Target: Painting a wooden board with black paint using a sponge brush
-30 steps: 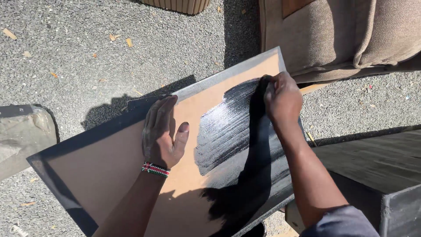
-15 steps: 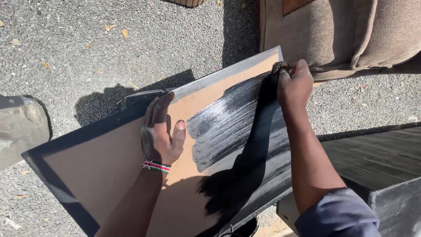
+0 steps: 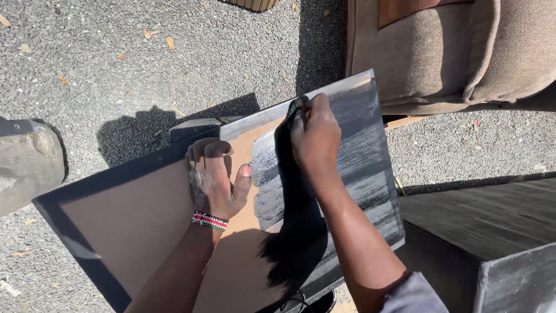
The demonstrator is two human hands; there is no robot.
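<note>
Flat rectangular brown fibreboard panel with black-painted edges (image 3: pixel 145 226), held tilted over grey gravel ground (image 3: pixel 116 69); right portion of face covered in wet, streaky black paint (image 3: pixel 365 156), left portion bare brown.

Left hand (image 3: pixel 215 179): fingers spread, palm pressed flat on bare brown area near panel centre, thumb pointing toward the paint edge. Not gripping, only bracing. Beaded red, green, white and black wristband (image 3: pixel 209 221) at the wrist. Paint smudges on the back of the hand.

Right hand (image 3: pixel 315 134): fingers closed tightly around a small dark paint-soaked applicator (image 3: pixel 297 107), pressed to the panel near its upper edge, at the boundary between painted and bare surface. Kind of applicator (rag, sponge or brush) not discernible. Blue-grey sleeve (image 3: pixel 414 295) at lower frame edge.

Hands apart, left just beside right, strip of bare board between.

Surroundings: brown upholstered armchair (image 3: pixel 452 52) beyond the panel's right corner; dark-painted wooden box-like piece (image 3: pixel 492 232) at lower right, under or beside the panel; grey stone block (image 3: pixel 29 162) at left; wood chips scattered on gravel.
</note>
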